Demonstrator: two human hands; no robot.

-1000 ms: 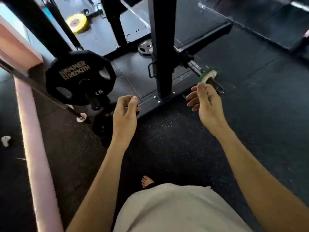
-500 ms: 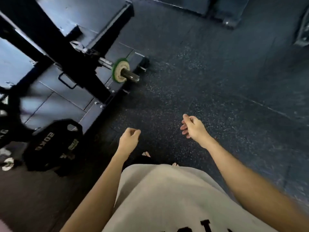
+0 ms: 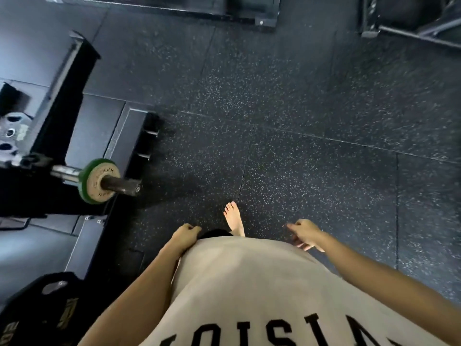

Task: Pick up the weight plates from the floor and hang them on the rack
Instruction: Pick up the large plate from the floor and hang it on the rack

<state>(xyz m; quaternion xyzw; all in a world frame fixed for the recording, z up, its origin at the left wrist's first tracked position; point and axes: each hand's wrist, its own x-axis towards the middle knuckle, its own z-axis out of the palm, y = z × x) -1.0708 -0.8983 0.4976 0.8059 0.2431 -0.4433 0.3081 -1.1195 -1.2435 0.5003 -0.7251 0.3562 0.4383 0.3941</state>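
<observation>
Standing on dark speckled rubber floor [image 3: 311, 151], looking straight down. Beige shirt [image 3: 249, 283] with black lettering across the lower middle of the view. One bare foot [image 3: 233, 218] on the floor just beyond the shirt hem, toes pointing away.

Left hand [image 3: 185, 234] at the shirt's left edge, fingers loosely curled, holding nothing. Right hand [image 3: 305, 233] hanging just off the shirt's right edge, fingers loosely bent and partly spread, somewhat blurred, also holding nothing. Both hands well apart from any plate.

Small green-rimmed weight plate [image 3: 98, 181] hung on a horizontal steel peg [image 3: 119, 184] at the left, pale face with faint lettering toward the camera, unreadable. Dark end of the peg jutting past the plate toward the open floor. Peg fixed to the black rack [image 3: 62, 101], whose upright and base run along the left edge of the floor. Short horizontal pins [image 3: 147, 143] on the rack base near the floor seam, bare.

Large black weight plate [image 3: 42, 310] at the bottom left corner, grip holes and pale lettering showing; whether on the floor or on a peg, cannot tell. Blurred grey plates [image 3: 11, 132] with round holes at the far left edge, behind the rack upright.

Black equipment frames [image 3: 411, 26] along the top edge of the floor, upper right and upper middle.
</observation>
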